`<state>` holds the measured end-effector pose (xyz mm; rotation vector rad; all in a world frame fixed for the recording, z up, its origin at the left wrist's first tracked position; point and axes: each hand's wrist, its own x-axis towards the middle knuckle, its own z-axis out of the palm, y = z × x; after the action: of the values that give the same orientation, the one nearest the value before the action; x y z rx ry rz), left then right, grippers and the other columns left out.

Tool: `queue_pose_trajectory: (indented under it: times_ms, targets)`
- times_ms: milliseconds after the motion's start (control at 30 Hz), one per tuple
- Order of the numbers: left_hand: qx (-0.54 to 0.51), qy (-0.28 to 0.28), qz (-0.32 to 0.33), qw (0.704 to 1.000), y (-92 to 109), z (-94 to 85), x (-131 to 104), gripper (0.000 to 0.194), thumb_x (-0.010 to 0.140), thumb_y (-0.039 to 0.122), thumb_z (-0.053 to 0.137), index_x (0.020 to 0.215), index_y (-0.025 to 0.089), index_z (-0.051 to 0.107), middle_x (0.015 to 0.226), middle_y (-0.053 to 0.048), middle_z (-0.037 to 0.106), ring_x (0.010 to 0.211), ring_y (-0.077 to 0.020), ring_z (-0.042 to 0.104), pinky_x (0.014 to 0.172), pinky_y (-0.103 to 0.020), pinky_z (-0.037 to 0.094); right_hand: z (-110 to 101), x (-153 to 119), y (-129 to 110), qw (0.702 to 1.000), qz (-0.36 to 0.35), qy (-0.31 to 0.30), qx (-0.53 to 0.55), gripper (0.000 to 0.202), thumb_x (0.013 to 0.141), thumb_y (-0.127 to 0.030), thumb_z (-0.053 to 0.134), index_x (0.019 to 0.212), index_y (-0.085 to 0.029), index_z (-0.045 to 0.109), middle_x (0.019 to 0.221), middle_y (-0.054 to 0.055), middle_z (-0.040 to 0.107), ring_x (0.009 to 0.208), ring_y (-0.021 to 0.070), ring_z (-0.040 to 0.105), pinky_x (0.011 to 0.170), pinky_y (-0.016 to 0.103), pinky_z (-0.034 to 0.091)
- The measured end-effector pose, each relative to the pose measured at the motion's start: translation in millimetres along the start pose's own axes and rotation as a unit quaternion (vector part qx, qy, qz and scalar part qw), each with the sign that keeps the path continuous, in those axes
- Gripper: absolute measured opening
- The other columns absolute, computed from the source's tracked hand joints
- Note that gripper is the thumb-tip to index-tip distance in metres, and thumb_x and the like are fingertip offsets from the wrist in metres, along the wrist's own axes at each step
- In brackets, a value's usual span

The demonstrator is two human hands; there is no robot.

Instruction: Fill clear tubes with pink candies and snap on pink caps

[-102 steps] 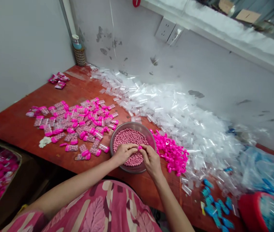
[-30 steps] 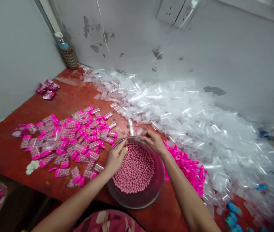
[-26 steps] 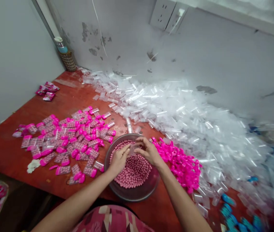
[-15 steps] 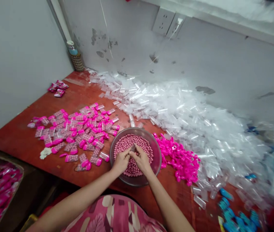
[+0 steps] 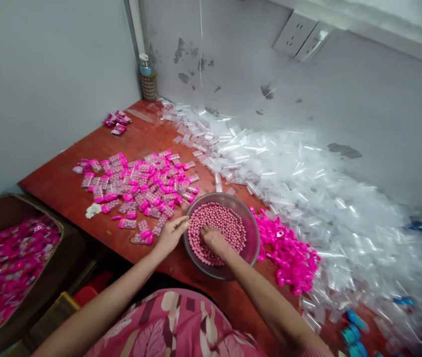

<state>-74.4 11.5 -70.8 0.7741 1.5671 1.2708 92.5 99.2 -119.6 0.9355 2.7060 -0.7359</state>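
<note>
A metal bowl (image 5: 254,225) holds many small round pink balls (image 5: 229,218). My right hand (image 5: 214,240) is down in the bowl with its fingers curled in among the balls; the fingertips are partly buried. At the bowl's left rim my left hand (image 5: 172,234) is closed in a pinch, and what sits between its fingers is too small to make out. Left of the bowl lies a spread of clear containers filled with pink balls and fitted with bright pink caps (image 5: 144,196). Loose pink caps (image 5: 292,253) are heaped right of the bowl.
A long pile of clear plastic containers (image 5: 288,173) runs along the wall on the red table (image 5: 73,173). Blue pieces (image 5: 352,334) lie at the lower right. A box (image 5: 60,228) of pink packets stands lower left. A bottle in a woven holder (image 5: 148,87) stands in the corner.
My hands were together over the bowl around a small clear container. They have parted: the left moved to the bowl's left rim, the right down into the balls. The camera view has shifted left.
</note>
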Motion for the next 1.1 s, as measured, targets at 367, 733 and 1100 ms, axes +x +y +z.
queue_pose_trajectory:
  times_ms: [367,733,1100]
  targets:
    - [0.13,-0.097,0.06,0.985,11,27.5,3,0.044,0.073,0.025,0.052,0.116,0.015,0.051,0.112,-0.009,0.058,0.097,-0.0211,0.057,0.087,-0.037,0.042,-27,-35,-7,0.806,0.022,0.128,0.577,0.04,0.067,-0.022,0.061,0.105,-0.023,0.047,0.101,0.0,0.055,0.091,0.0146,0.052,0.077,0.027,0.043]
    - [0.092,-0.18,0.074,0.977,21,64.1,13,0.033,0.071,0.025,0.054,0.102,0.015,0.06,0.087,-0.004,0.068,0.078,-0.0182,0.061,0.072,-0.03,0.048,-56,-62,-6,0.762,0.017,0.185,0.62,0.038,0.069,-0.023,0.06,0.106,-0.026,0.052,0.106,0.002,0.058,0.097,0.0169,0.053,0.083,0.033,0.042]
    - [0.033,-0.047,-0.017,0.998,6,16.5,13,0.039,0.07,0.034,0.057,0.104,0.014,0.059,0.096,-0.009,0.066,0.085,-0.0209,0.062,0.079,-0.035,0.048,-26,-16,16,0.99,0.11,-0.052,0.063,0.017,0.074,-0.014,0.047,0.075,-0.008,0.063,0.084,0.019,0.064,0.088,0.0256,0.056,0.075,0.033,0.04]
